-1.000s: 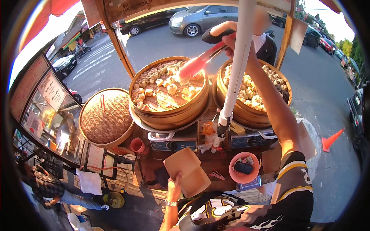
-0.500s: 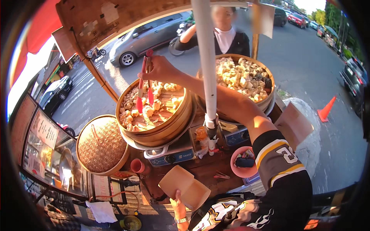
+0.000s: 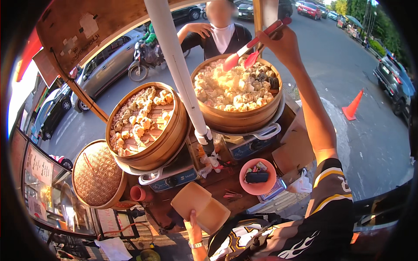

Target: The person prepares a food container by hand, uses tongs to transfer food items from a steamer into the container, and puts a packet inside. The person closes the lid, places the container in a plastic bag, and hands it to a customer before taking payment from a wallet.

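In the head view, the right hand (image 3: 278, 41) is wrapped around red tongs (image 3: 254, 42), their tips apart over dumplings (image 3: 237, 89) near the far edge of the right steamer (image 3: 237, 121); whether they touch, I cannot tell; the left hand (image 3: 193, 228) clamps an open cardboard box (image 3: 201, 209) above the table's (image 3: 163, 209) near edge, beside a pink bowl (image 3: 257, 189).

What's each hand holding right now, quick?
Left hand: closed on the edge of an open cardboard box.
Right hand: closed on red tongs, tips apart, over the right-hand steamer.
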A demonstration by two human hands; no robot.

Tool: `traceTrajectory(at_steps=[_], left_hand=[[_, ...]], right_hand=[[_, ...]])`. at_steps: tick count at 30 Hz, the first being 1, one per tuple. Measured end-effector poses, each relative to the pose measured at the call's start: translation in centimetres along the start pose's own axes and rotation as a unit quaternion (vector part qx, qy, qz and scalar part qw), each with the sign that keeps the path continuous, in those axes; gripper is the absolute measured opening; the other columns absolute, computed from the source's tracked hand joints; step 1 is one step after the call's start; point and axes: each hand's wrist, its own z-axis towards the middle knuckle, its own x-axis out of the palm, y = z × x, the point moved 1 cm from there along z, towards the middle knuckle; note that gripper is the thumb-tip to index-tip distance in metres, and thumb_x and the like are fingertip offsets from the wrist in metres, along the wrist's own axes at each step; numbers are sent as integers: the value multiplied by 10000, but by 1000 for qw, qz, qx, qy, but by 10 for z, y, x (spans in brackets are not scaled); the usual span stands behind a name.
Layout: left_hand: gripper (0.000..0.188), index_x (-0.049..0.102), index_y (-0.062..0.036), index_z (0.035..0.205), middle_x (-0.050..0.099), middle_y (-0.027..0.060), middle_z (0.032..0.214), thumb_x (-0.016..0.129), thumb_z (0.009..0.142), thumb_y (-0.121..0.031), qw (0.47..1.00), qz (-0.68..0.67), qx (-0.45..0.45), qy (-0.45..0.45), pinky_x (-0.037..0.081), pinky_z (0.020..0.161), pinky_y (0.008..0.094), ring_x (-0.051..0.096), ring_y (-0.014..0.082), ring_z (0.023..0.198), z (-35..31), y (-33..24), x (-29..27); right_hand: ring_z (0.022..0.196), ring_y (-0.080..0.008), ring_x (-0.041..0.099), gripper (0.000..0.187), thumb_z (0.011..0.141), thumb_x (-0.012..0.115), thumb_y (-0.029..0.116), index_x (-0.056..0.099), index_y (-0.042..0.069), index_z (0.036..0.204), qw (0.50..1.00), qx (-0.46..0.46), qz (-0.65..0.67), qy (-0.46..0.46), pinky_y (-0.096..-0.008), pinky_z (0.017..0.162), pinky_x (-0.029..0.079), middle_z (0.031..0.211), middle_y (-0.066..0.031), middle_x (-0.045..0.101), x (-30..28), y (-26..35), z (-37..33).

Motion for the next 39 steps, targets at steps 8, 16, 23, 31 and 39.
traceTrajectory(at_steps=[8, 16, 23, 31, 39], left_hand=[[489, 597, 65, 1225, 670, 137, 1151, 653, 974, -352, 998, 38, 33, 39, 456, 912, 357, 602, 229, 1033, 6, 8, 36], [386, 644, 71, 1116, 674, 137, 1119, 632, 988, -293, 991, 97, 82, 30, 458, 869, 353, 601, 210, 1008, 2, 11, 34], [314, 657, 58, 1052, 693, 43, 935, 603, 1005, -248, 991, 107, 68, 53, 466, 785, 309, 568, 106, 884, 1, 2, 40], [332, 662, 33, 1067, 681, 14, 920, 583, 1028, -286, 994, 90, 68, 5, 461, 771, 280, 560, 88, 870, -20, -3, 38], [352, 672, 3, 1134, 695, 62, 1015, 671, 971, -309, 987, -27, -7, -157, 495, 783, 301, 618, 142, 931, -57, -20, 17]], right_hand=[[597, -51, 530, 265, 851, 799, 254, 648, 37, 827, 995, 38, 46, 76, -243, 542, 405, 695, 15, 623, -18, -41, -31], [549, -70, 545, 241, 859, 789, 215, 647, 20, 854, 979, 104, 157, 83, -234, 486, 406, 675, -12, 622, -16, -56, -25], [487, -91, 539, 257, 896, 760, 227, 648, -2, 863, 961, 111, 251, 32, -229, 430, 396, 626, -45, 616, -5, -31, -1], [556, -95, 625, 226, 859, 779, 193, 679, -9, 875, 902, 49, 387, 184, -226, 509, 482, 675, -46, 663, 156, 74, -12], [699, -119, 664, 149, 817, 756, 96, 623, 30, 805, 889, -38, 358, 283, -260, 630, 520, 767, -45, 696, 255, 143, -75]])
